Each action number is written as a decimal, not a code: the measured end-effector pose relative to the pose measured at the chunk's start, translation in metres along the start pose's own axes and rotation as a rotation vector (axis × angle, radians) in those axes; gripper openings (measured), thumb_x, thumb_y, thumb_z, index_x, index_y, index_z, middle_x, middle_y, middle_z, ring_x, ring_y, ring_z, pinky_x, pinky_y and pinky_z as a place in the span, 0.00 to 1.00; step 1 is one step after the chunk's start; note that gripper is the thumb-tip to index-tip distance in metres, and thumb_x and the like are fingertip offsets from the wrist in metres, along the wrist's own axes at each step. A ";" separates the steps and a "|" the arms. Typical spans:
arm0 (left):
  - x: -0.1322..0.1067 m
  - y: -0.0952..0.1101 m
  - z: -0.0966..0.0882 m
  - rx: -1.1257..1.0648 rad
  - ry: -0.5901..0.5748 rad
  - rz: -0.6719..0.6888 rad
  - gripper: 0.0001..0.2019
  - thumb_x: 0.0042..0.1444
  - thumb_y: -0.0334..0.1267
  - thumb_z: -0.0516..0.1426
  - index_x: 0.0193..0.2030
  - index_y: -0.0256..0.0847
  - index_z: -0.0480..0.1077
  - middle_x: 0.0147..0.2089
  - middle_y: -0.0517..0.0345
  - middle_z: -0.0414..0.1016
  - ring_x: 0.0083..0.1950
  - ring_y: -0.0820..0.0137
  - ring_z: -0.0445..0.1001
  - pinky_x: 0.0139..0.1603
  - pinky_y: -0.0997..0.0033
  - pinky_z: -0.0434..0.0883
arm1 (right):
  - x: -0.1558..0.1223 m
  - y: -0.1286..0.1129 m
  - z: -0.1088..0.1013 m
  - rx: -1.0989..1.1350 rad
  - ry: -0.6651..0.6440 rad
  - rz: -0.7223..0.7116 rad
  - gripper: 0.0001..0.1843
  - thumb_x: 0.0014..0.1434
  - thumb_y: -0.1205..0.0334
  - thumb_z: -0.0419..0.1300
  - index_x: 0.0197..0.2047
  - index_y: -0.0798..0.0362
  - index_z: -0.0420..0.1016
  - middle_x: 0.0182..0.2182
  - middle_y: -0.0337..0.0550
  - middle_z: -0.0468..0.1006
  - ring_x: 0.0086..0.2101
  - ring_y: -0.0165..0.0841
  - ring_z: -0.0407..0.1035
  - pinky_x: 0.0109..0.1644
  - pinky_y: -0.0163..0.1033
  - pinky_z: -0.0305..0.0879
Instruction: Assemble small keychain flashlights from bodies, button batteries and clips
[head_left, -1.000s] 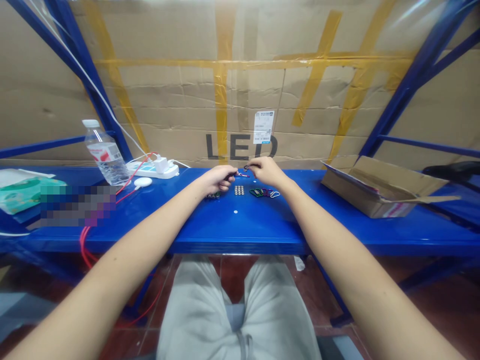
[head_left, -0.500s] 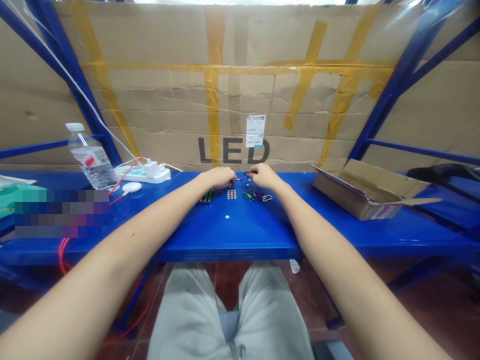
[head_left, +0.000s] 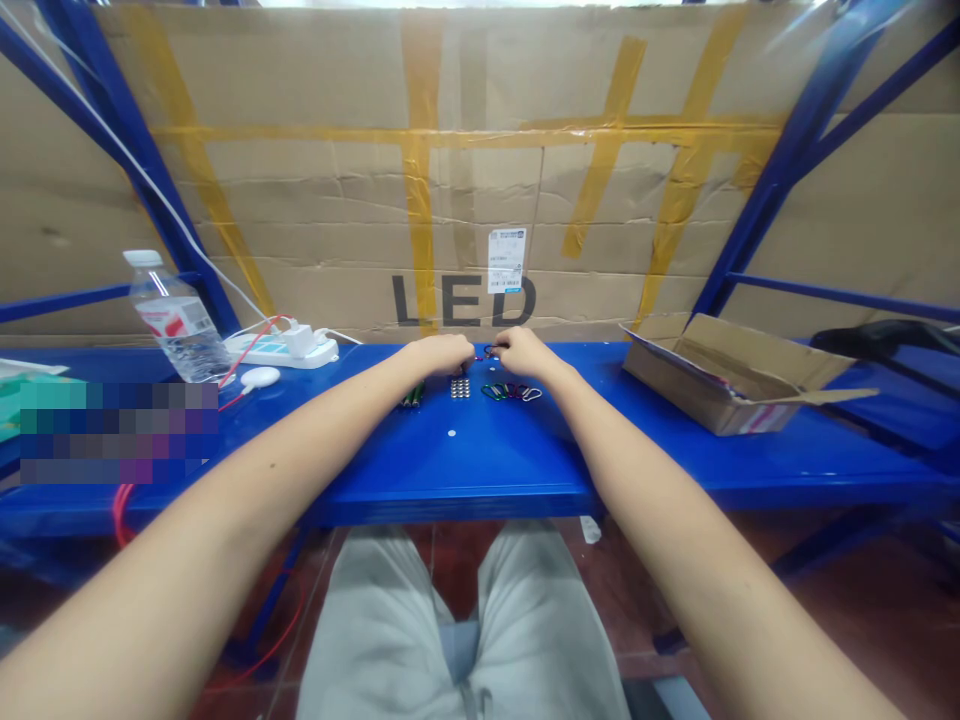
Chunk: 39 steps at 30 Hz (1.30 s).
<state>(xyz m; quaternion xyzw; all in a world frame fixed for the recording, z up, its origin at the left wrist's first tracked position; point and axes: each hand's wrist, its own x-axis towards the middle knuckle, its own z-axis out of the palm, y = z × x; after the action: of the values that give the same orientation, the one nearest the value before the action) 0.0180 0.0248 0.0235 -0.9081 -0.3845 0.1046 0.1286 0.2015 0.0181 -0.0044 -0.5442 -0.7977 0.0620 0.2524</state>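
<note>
Both my arms reach out over the blue shelf [head_left: 525, 460]. My left hand [head_left: 442, 355] is closed in a pinch on a small thing with a red end that I cannot make out. My right hand [head_left: 521, 352] is pinched on a small dark carabiner clip [head_left: 490, 350] held between the two hands, just above the shelf. Below them lie a row of coloured carabiner clips [head_left: 511, 392], a small block of silver round pieces [head_left: 460, 388] and a few dark green pieces [head_left: 413, 396]. A tiny white dot [head_left: 451, 434] lies nearer to me.
A water bottle [head_left: 176, 318], a white power strip [head_left: 285, 348] with a plug and red cable, and a white puck [head_left: 260, 377] sit at left. An open cardboard box [head_left: 731, 375] stands at right. Taped cardboard marked LED [head_left: 465, 200] closes the back.
The view has drifted a little to the right and up. Both hands stay pinched together over the shelf, holding the small pieces in much the same place.
</note>
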 end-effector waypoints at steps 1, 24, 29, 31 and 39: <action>0.000 0.000 0.000 -0.005 0.000 -0.002 0.12 0.54 0.27 0.56 0.39 0.38 0.82 0.35 0.50 0.80 0.29 0.70 0.71 0.30 0.71 0.61 | 0.000 0.000 0.000 0.000 -0.002 0.003 0.11 0.62 0.66 0.57 0.31 0.57 0.78 0.27 0.48 0.79 0.30 0.35 0.69 0.33 0.37 0.56; -0.006 -0.020 0.011 -0.061 -0.002 -0.061 0.12 0.54 0.31 0.55 0.40 0.37 0.80 0.38 0.46 0.80 0.31 0.66 0.73 0.32 0.68 0.63 | -0.001 -0.003 -0.002 0.009 -0.013 0.009 0.09 0.62 0.65 0.58 0.33 0.57 0.78 0.33 0.51 0.81 0.34 0.37 0.71 0.37 0.38 0.60; -0.013 -0.037 0.015 -0.140 0.120 -0.033 0.14 0.51 0.31 0.56 0.42 0.40 0.80 0.40 0.50 0.81 0.36 0.67 0.74 0.37 0.72 0.65 | 0.003 0.000 0.002 0.126 0.001 0.044 0.09 0.66 0.65 0.54 0.36 0.55 0.74 0.32 0.49 0.82 0.35 0.37 0.73 0.39 0.37 0.62; -0.015 -0.042 0.020 -0.179 0.160 -0.038 0.15 0.52 0.30 0.55 0.43 0.41 0.80 0.42 0.50 0.82 0.39 0.67 0.75 0.39 0.72 0.66 | 0.003 0.000 0.005 0.206 -0.002 0.023 0.08 0.68 0.65 0.51 0.39 0.54 0.71 0.33 0.48 0.83 0.37 0.36 0.74 0.42 0.38 0.63; -0.023 -0.040 0.040 -0.312 0.209 -0.027 0.22 0.51 0.26 0.54 0.49 0.44 0.81 0.49 0.51 0.83 0.48 0.65 0.78 0.53 0.72 0.67 | -0.001 -0.015 0.021 0.292 -0.099 -0.106 0.05 0.70 0.67 0.50 0.40 0.52 0.65 0.48 0.50 0.83 0.49 0.37 0.73 0.51 0.39 0.63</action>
<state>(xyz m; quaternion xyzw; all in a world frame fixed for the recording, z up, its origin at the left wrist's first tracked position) -0.0360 0.0411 0.0000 -0.9178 -0.3926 -0.0527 0.0268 0.1792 0.0151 -0.0176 -0.4554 -0.8191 0.1906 0.2921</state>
